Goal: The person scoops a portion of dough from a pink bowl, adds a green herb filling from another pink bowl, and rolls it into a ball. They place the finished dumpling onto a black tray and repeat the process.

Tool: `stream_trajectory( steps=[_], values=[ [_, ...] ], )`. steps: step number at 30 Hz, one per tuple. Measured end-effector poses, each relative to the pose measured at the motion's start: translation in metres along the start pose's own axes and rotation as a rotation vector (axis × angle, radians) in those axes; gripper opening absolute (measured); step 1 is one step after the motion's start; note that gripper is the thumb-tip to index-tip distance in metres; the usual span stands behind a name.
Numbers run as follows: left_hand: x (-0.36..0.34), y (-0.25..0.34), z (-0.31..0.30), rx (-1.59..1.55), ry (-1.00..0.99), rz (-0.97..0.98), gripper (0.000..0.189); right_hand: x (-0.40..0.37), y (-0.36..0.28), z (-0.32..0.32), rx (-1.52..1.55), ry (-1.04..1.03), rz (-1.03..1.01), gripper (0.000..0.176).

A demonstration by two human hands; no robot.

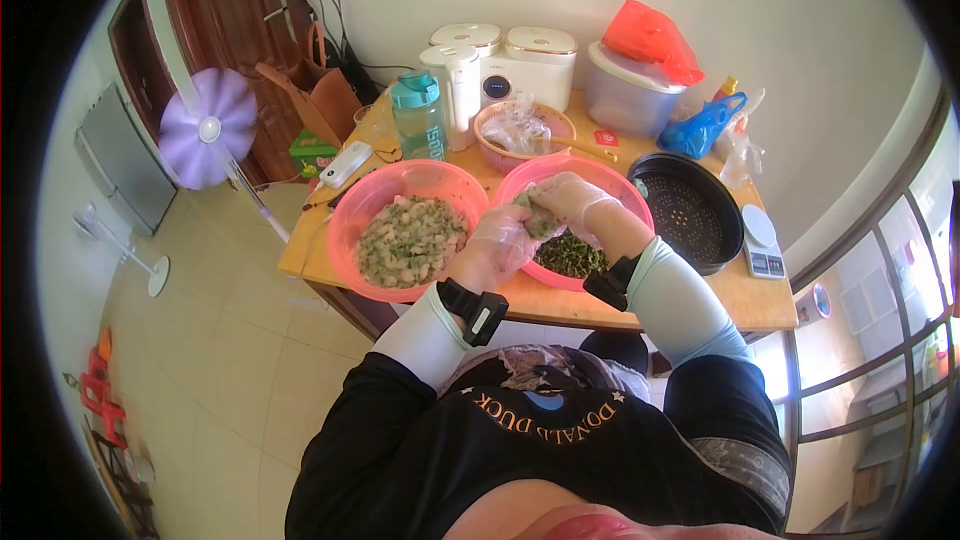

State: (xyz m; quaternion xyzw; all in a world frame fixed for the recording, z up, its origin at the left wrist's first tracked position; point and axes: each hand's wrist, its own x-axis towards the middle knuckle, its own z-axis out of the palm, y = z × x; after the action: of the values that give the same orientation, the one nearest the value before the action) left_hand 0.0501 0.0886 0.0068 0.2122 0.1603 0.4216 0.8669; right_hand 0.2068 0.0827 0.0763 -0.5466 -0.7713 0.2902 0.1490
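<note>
Both hands wear clear plastic gloves and meet above the right pink basin (640, 202). Between them is a greenish lump (541, 219), held by my left hand (503, 238) from the left and my right hand (572, 202) from the right, fingers closed round it. Chopped dark green filling (570, 256) lies in the basin below. Beside it, the left pink basin (345, 210) holds a pale and green chopped mixture (412, 242). To the right stands a black perforated steamer pan (684, 208), with a small greenish piece at its left edge.
A kitchen scale (763, 242) sits at the table's right end. Behind the basins are a teal bottle (418, 118), white appliance (527, 68), small basket (562, 126), lidded tub (630, 95) and blue bag (703, 127). A purple fan (209, 129) stands left of the table.
</note>
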Motion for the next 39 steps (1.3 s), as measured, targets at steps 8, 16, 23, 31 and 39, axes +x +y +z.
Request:
stream_trajectory(
  steps=[8, 16, 23, 31, 39],
  values=[
    [0.005, -0.001, -0.007, 0.040, -0.085, 0.034, 0.035, 0.002, 0.000, 0.005, 0.472, -0.035, 0.202, 0.040],
    [0.001, 0.000, -0.002, -0.016, -0.085, 0.012, 0.032, 0.012, 0.013, 0.012, 0.013, 0.101, -0.014, 0.037],
    [0.007, 0.001, -0.013, 0.007, -0.141, -0.013, 0.038, 0.024, 0.018, 0.025, 0.099, 0.172, 0.113, 0.036],
    [-0.020, 0.009, 0.019, -0.226, -0.109, -0.004, 0.065, 0.013, 0.007, 0.018, -0.193, 0.208, -0.041, 0.039],
    [-0.012, 0.005, 0.018, -0.220, -0.076, -0.017, 0.065, 0.001, 0.000, 0.017, -0.148, 0.160, -0.072, 0.035]
  ],
)
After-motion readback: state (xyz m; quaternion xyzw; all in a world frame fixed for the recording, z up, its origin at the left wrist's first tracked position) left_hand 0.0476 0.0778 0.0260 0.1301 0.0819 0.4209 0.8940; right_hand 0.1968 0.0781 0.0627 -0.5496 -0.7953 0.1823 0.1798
